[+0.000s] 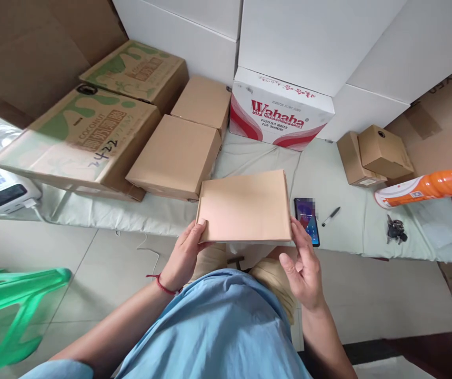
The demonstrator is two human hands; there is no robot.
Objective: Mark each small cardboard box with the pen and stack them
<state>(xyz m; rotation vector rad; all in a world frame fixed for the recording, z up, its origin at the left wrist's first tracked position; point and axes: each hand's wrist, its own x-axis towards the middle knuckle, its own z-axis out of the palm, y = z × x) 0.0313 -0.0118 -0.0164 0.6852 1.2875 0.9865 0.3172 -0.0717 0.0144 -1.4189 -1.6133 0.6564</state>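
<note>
A plain brown cardboard box [245, 208] is tilted at the front edge of the cloth-covered table, its broad flat face towards me. My left hand [186, 247] grips its lower left corner, thumb on the face and fingers beneath. At the lower right corner, the fingers of my right hand [304, 263] touch the box's side, while the thumb is spread away from it. The tips of the right fingers are partly hidden by the box. Just right of the box lies a phone [308, 222] with a lit screen.
Brown cartons [178, 152] and green-printed coconut cartons [87, 131] stand at left. A Wahaha carton [279, 110] is at the back. Rightward are a pen [331, 216], keys [396, 229], small boxes [383, 150] and an orange bottle [427, 187]. A green stool [20, 310] stands lower left.
</note>
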